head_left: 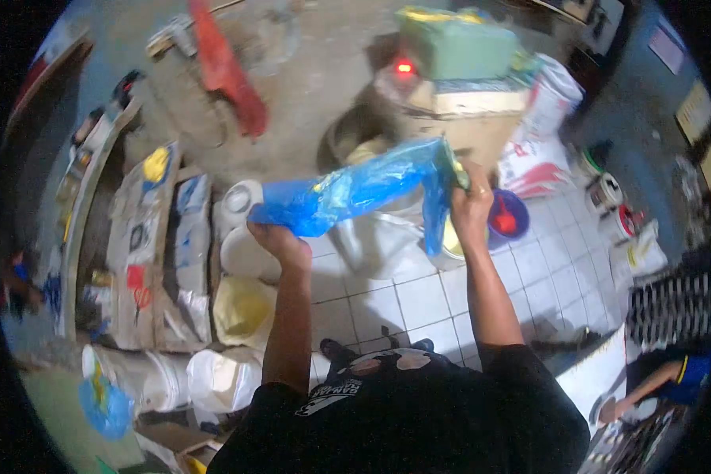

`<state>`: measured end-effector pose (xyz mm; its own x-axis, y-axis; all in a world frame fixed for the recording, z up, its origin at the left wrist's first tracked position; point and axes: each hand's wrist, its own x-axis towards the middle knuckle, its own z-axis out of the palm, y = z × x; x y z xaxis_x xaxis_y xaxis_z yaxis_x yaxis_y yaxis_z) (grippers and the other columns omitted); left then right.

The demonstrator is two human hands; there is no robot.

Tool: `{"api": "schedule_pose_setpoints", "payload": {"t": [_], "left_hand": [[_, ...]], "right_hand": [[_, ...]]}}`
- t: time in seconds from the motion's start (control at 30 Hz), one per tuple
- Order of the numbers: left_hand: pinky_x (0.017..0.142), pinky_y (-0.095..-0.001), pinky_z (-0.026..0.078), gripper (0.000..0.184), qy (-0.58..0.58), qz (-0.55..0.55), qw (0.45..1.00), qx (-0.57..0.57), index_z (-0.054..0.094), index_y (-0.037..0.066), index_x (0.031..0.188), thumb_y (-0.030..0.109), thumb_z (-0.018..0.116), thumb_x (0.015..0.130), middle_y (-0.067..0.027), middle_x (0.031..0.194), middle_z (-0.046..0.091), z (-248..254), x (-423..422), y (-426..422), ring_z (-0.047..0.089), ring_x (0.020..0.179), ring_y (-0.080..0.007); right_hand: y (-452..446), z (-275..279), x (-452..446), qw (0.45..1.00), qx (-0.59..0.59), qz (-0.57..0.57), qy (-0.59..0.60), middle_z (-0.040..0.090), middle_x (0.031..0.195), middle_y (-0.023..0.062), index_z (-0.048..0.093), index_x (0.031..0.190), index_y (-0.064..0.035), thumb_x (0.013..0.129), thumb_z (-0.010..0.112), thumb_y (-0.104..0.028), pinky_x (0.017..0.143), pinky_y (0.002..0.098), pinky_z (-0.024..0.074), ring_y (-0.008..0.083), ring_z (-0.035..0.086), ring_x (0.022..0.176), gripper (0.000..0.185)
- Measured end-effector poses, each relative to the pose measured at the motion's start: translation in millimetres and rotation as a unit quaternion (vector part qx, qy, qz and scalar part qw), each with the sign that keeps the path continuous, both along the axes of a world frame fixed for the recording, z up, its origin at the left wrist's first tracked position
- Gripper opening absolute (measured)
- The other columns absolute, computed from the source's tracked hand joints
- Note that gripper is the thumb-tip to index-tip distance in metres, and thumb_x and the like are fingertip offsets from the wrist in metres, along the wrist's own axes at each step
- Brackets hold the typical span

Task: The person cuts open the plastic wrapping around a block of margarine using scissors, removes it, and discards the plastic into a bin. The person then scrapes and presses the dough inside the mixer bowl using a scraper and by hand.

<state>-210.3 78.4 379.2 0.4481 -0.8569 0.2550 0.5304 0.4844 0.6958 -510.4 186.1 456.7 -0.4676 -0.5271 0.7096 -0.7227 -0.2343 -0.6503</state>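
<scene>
A blue plastic bag (363,188) with yellowish smears is stretched sideways between my two hands, above several buckets. My left hand (280,243) is closed on its lower left end. On the other side, my right hand (472,201) grips the upper right edge, where a yellowish-green rim shows and a fold of plastic hangs down. Some of the fingers are hidden behind the bag. Just right of my right wrist stands a purple bucket (521,227) with a red scoop (504,217) in it. Beneath the bag is a whitish plastic-lined container (375,249), partly covered.
A green tub (466,49) stands at the back by a red-lit display (404,69). White sacks (536,162) lean to its right. A yellow-lined bucket (245,310) and wooden shelf (138,245) are left. Another person's arm (646,389) reaches in at lower right. Tiles (420,300) cover the floor.
</scene>
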Motion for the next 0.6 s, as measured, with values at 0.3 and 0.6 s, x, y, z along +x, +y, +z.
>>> {"api": "schedule_pose_setpoints", "payload": {"t": [0.3, 0.6], "left_hand": [[0.094, -0.0293, 0.041, 0.051, -0.223, -0.329, 0.902, -0.166, 0.037, 0.004, 0.133, 0.009, 0.059, 0.087, -0.0095, 0.119, 0.052, 51.6, -378.8, 141.7, 0.051, 0.108, -0.0160], [0.104, -0.0387, 0.039, 0.053, -0.189, -0.505, 0.840, -0.056, 0.030, 0.008, 0.140, 0.000, 0.050, 0.092, -0.0164, 0.135, 0.043, 13.2, -555.2, 175.7, 0.043, 0.127, -0.0266]], "right_hand": [[103.9, -20.8, -146.8, 0.997, -0.024, -0.032, -0.063, 0.056, 0.126, 0.0219, 0.054, 0.128, -0.0012, 0.074, 0.056, 0.004, 0.102, 0.0401, 0.0419, 0.0367, 0.054, 0.119, 0.054], [161.6, -69.7, -283.3, 0.989, 0.032, -0.104, -0.100, 0.052, 0.133, 0.0246, 0.034, 0.143, -0.0025, 0.090, 0.048, -0.009, 0.106, 0.0421, 0.0373, 0.0371, 0.051, 0.125, 0.056]]}}
